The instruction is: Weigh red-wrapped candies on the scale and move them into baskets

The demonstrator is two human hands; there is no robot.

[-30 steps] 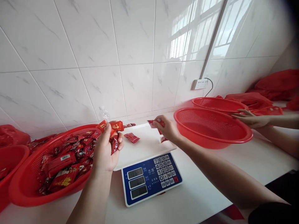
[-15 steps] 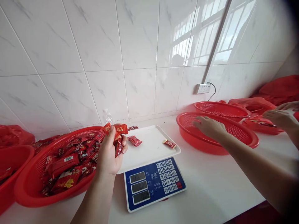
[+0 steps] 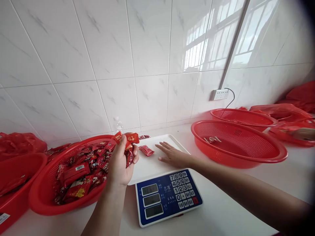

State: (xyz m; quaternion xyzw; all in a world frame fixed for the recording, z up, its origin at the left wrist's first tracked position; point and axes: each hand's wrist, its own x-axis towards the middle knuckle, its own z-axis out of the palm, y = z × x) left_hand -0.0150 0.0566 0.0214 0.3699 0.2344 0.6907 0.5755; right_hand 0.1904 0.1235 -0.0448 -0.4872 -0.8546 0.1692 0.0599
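My left hand (image 3: 121,160) is closed round a bunch of red candy packets (image 3: 128,144), held over the edge of a red basket (image 3: 44,193) full of the same packets. My right hand (image 3: 172,155) lies flat with fingers stretched out on the white tray (image 3: 145,165) of a blue-faced digital scale (image 3: 168,196). One red candy (image 3: 146,150) lies on the tray just left of its fingertips. A single packet (image 3: 213,139) rests inside the wide red basket (image 3: 246,157) to the right.
A second red basket (image 3: 242,118) stands behind the right one, with red plastic bags (image 3: 283,109) beyond. Another person's hand (image 3: 304,133) shows at the far right edge. A red basin (image 3: 17,183) and red bag (image 3: 17,144) sit at the left. A wall socket (image 3: 219,94) is on the tiles.
My right hand put a candy into the right basket, then came back and now lies flat on the scale tray. The candy at the tray's right is out of sight. My left hand kept its bunch.
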